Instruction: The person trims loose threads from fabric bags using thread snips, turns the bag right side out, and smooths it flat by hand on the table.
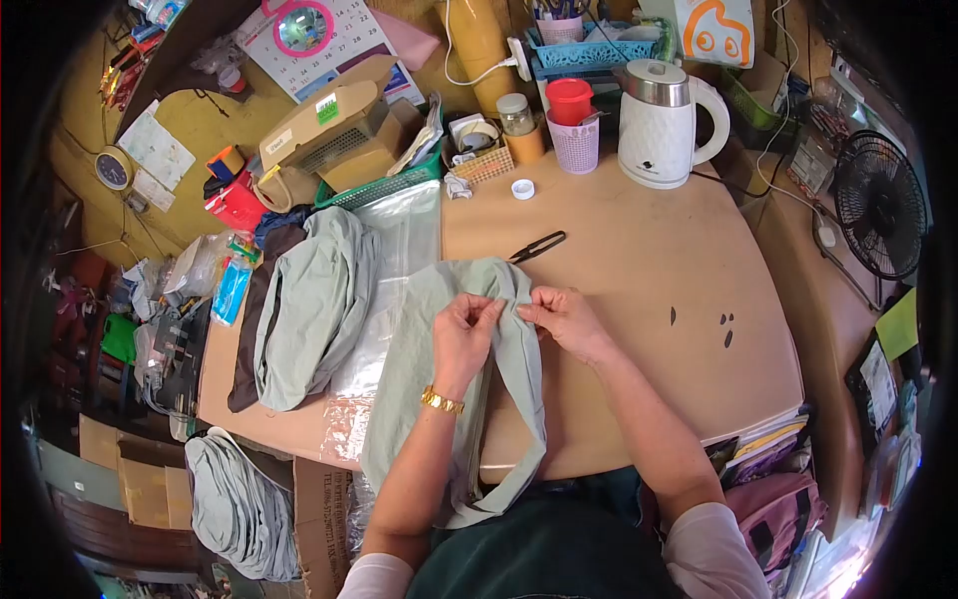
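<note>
Both hands (514,324) pinching green fabric (424,364)

Cluttered home sewing workshop — garment piles (309,299), thread snips (537,246), kettle (659,120).

Two hands, left (465,327) and right (564,317), one garment (419,349) mid-frame, one cloth pile (314,299) left, one snips (537,246), one kettle (661,120) top, one fan (880,205) right

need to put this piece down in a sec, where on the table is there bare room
The widest bare patch of table lies right of the right hand, between the kettle and the near edge. A smaller gap sits between the scissors and the bottle cap. The left side is crowded: plastic sheet, folded cloth pile.
</note>
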`<state>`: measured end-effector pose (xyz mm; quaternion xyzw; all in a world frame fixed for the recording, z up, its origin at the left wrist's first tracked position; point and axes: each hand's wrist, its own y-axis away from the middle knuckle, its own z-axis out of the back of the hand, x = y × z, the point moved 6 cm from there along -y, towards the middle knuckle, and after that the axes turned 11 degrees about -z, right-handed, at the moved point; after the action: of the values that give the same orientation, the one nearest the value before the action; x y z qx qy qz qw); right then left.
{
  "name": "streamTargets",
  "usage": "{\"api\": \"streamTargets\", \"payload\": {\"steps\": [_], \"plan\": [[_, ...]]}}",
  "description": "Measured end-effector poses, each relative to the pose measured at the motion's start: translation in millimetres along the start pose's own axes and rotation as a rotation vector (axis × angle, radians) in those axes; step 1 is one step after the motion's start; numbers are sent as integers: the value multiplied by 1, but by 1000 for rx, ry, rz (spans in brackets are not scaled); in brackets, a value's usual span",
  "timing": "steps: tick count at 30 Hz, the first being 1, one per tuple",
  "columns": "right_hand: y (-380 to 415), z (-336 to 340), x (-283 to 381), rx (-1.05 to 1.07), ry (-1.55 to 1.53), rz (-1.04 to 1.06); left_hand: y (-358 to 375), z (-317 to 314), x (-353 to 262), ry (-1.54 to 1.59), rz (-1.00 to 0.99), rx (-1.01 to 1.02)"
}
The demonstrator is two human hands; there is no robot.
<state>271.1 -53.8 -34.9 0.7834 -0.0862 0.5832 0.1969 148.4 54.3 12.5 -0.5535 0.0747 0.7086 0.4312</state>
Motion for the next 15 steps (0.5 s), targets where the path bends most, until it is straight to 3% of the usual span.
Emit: {"api": "streamTargets", "payload": {"steps": [4, 7, 10, 13, 15], "plan": [[0, 5, -5, -66, -69, -32, -4, -2, 9, 58, 99, 5], [2, 1, 0, -74, -316, -187, -4, -4, 5, 333, 55, -121], [3, 2, -7, -147, -590, -340, 3, -11, -6, 250, -64, 16], [-16, 15, -22, -207, -393, -173, 7, -15, -12, 175, -63, 78], [-19, 14, -20, -222, -431, -32, 7, -6, -27, -287, -183, 3]]}}
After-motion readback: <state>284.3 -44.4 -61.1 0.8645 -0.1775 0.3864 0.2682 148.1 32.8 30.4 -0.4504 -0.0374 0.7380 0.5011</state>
